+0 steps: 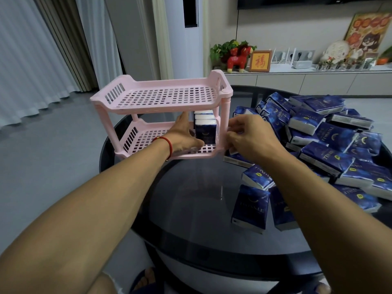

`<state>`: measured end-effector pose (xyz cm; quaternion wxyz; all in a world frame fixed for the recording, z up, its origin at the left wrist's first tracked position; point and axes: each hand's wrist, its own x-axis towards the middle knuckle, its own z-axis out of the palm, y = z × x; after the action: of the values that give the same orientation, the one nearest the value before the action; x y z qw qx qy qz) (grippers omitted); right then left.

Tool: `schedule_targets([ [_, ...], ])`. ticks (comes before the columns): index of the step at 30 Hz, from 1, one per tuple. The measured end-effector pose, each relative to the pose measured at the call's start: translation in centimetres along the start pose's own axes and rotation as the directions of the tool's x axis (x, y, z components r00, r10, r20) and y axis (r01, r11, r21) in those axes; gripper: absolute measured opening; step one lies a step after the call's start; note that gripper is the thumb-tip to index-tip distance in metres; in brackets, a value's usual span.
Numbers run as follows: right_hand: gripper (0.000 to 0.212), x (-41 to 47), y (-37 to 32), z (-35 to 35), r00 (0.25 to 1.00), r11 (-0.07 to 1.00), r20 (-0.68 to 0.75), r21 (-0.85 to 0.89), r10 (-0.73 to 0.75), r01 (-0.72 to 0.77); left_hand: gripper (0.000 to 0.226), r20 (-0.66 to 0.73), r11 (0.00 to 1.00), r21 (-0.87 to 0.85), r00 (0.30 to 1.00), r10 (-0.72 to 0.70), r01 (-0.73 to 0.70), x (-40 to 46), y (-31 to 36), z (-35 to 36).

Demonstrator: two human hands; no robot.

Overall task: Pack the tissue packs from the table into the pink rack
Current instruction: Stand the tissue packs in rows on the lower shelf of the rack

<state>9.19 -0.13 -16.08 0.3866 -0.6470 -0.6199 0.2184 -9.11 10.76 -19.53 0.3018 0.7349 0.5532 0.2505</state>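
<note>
The pink rack (148, 98) has two slatted shelves and stands at the table's far left. Its top shelf holds nothing. Several blue-and-white tissue packs (205, 129) stand upright in a row at the right end of the lower shelf. My left hand (182, 136) reaches into the lower shelf, fingers spread flat against the left side of that row. My right hand (247, 137) is just outside the rack's right end, its fingers curled on a tissue pack that it mostly hides. A large loose heap of tissue packs (322, 141) covers the right of the table.
The round dark glass table (191, 209) has its near edge close to me. Two packs (250, 209) lie near the front right. Beyond the table a low cabinet (297, 80) carries ornaments; curtains hang at the left. My feet in slippers show below the table.
</note>
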Motion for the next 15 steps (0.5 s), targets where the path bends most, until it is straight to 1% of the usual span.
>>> schedule_targets([
  [2,0.024,-0.3,-0.1,-1.4,0.999,1.0,-0.044,-0.015,0.004,-0.005,0.104,-0.021,1.0,0.012,0.999,-0.025,0.025,-1.3,0.6,-0.4],
  [4,0.022,-0.8,-0.1,-3.0,0.997,0.999,-0.071,-0.035,-0.004,0.002,0.088,-0.091,0.997,0.065,0.995,-0.032,0.038,-3.2,1.5,-0.9],
  [7,0.019,-2.2,0.0,-5.3,0.994,0.978,-0.068,-0.196,-0.091,0.076,0.058,-0.231,0.988,0.147,0.973,-0.007,0.042,-7.2,2.4,-0.9],
  [9,0.016,-3.6,0.2,-6.3,0.992,0.95,-0.02,-0.291,-0.127,0.116,0.047,-0.299,0.986,0.164,0.952,0.068,-0.019,-10.6,3.0,-0.4],
  [10,0.015,-4.3,0.4,-6.7,0.991,0.933,0.012,-0.336,-0.135,0.131,0.041,-0.293,0.982,0.173,0.948,0.127,-0.078,-12.3,3.3,-0.1],
  [12,0.013,-5.7,0.8,-7.3,0.986,0.899,0.102,-0.406,-0.131,0.162,0.031,-0.183,0.974,0.153,0.964,0.195,-0.168,-15.2,4.5,0.7],
  [13,0.012,-6.4,0.9,-7.6,0.98,0.887,0.16,-0.427,-0.115,0.174,0.028,-0.107,0.976,0.121,0.975,0.195,-0.182,-16.3,5.2,1.1],
  [15,0.012,-8.0,0.9,-7.8,0.955,0.864,0.286,-0.459,-0.077,0.207,0.028,0.013,0.988,0.045,0.989,0.146,-0.147,-17.7,6.4,2.2],
])
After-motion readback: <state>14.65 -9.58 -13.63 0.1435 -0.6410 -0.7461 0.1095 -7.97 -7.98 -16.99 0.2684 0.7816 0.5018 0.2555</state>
